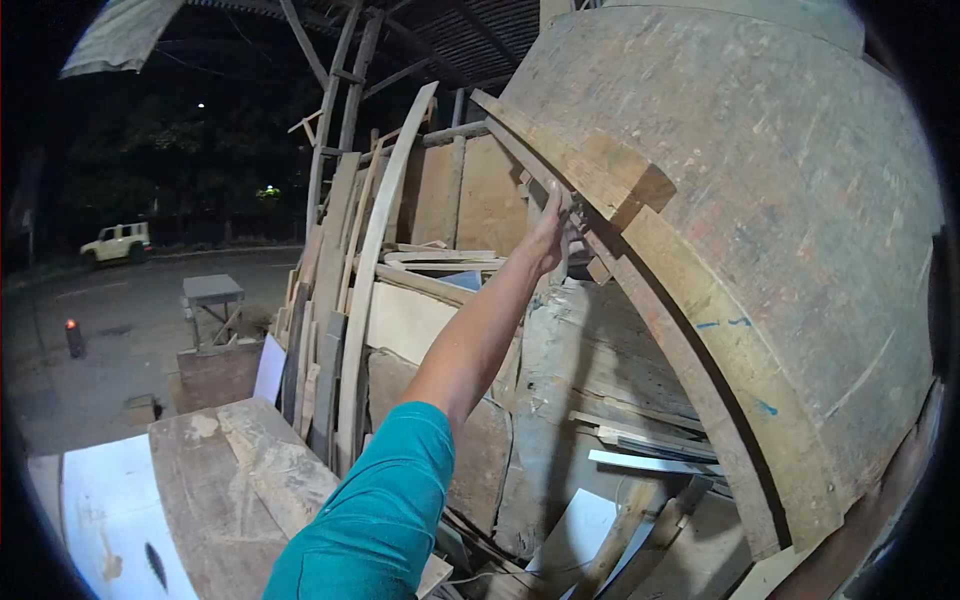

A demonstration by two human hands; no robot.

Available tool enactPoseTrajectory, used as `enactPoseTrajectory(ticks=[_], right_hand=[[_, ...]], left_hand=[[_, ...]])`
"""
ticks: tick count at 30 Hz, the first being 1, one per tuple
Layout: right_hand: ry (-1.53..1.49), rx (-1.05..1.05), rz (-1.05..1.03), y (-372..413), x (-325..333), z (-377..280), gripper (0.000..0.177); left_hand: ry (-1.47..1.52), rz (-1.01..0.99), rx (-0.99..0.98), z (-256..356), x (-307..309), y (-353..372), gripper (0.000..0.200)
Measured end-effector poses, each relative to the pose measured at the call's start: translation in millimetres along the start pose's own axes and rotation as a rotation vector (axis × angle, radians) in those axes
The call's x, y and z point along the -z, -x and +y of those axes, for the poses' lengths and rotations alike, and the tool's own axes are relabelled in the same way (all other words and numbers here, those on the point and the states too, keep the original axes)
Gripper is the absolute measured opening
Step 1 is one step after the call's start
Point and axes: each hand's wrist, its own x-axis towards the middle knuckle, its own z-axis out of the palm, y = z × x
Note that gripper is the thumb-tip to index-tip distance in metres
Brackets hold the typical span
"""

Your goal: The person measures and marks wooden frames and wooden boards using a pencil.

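The left hand (551,238) is lifted high and far forward, on an arm that is almost fully straight. The arm rises from the lower middle of the view, and a teal sleeve (375,510) covers the upper part of it. The hand is at the lower edge of a curved wooden beam (610,195), about where a short notched block sits on that beam. The fingers (556,200) are stretched upward, close together, and they touch the beam's edge. Their tips are partly hidden by the wood, so I cannot tell if they hook around it or only press on it.

The curved beam runs like a rib from the upper middle down to the lower right, along the side of a large rounded wooden shell (790,210) that fills the right half of the view. On the shell, near the beam, there are a few short blue marks (722,323). They look like strokes and cannot be read as letters.

Under the arm and to its left, many boards and planks (330,300) lean together, among them one long bent lath (385,220). Offcuts and thin strips (640,455) lie in a heap below the beam. At the lower left, a worn wooden slab (215,490) lies beside a white panel (100,500). Further back, in the dark, a small grey table (212,290) stands at the edge of a road, and a white car (117,242) is parked on the far side.
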Motion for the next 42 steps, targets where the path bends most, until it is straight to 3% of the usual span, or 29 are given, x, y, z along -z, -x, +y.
enactPoseTrajectory(ticks=[4,6,9,12,13,14,15,16,18,21,22,24,26,27,29,31,33,36,38,39,42], right_hand=[[0.214,0.166,-0.092,7.8,-5.2,-47.7,0.057],[0.426,0.237,-0.125,11.5,-10.1,-69.2,0.056],[0.161,0.226,-0.349,-34.6,-3.9,-84.9,0.058],[0.189,0.114,-0.360,-106.1,25.1,-81.8,0.059],[0.189,0.093,-0.364,-122.8,33.7,-79.7,0.060],[0.219,0.157,-0.334,-113.1,37.3,-77.6,0.057],[0.250,0.221,-0.300,-103.1,41.4,-75.7,0.055],[0.261,0.223,-0.251,-90.8,60.1,-64.9,0.054],[0.045,0.017,-0.195,-44.8,90.1,-43.7,0.054],[0.394,0.085,0.066,-0.2,189.1,36.6,0.058],[0.522,0.086,0.095,13.9,232.9,77.4,0.059],[0.901,0.276,-0.016,50.3,318.1,151.6,0.056],[1.119,0.454,-0.189,64.8,353.5,211.7,0.051],[1.097,0.382,-0.285,74.2,341.5,228.4,0.051],[0.896,0.018,-0.451,90.2,262.0,247.0,0.050],[0.737,-0.181,-0.622,107.5,180.4,257.8,0.050],[0.596,-0.277,-0.796,140.1,106.8,271.4,0.049],[0.393,-0.318,-1.019,194.3,16.3,282.0,0.049],[0.257,-0.316,-1.136,217.3,-32.5,291.5,0.049],[0.226,-0.432,-1.166,162.6,-29.2,338.5,0.048],[0.048,-0.483,-1.225,166.4,-72.1,347.4,0.048]], left_hand=[[0.073,-0.032,-0.079,7.7,-24.2,20.5,0.054],[0.052,-0.012,0.005,-4.8,-5.9,1.9,0.045],[0.147,-0.108,-0.041,17.2,-40.6,-9.2,0.042],[0.306,-0.093,0.038,8.7,-70.6,-23.4,0.041],[0.376,-0.258,0.121,-7.0,-52.4,-56.8,0.039],[0.527,-0.100,0.115,-9.3,-81.6,-20.3,0.041],[0.579,-0.168,0.105,-23.0,-81.4,-9.0,0.042],[0.614,-0.189,0.095,-35.9,-77.0,9.2,0.044],[0.662,-0.188,0.084,-57.4,-69.9,55.9,0.048],[0.242,0.141,0.132,-80.9,-52.7,143.3,0.046],[0.225,0.164,0.075,-84.5,-52.7,171.9,0.044],[0.148,0.212,0.017,-92.7,-44.6,226.5,0.046],[0.032,0.262,0.022,-101.1,-29.1,278.5,0.059],[-0.001,0.383,0.051,-119.3,-15.6,296.3,0.057],[-0.159,0.503,0.062,-103.5,-27.0,348.3,0.057],[-0.433,0.620,0.185,-123.6,-0.1,385.7,0.059],[-0.239,0.627,-0.070,-106.1,-9.4,430.2,0.064],[-0.260,0.660,-0.254,-82.7,-0.8,493.9,0.071],[-0.358,0.770,-0.214,-74.8,13.1,541.5,0.071],[-0.434,0.813,-0.106,-88.9,-68.9,454.1,0.071],[-0.539,0.992,-0.221,-69.1,-122.2,476.8,0.070]])
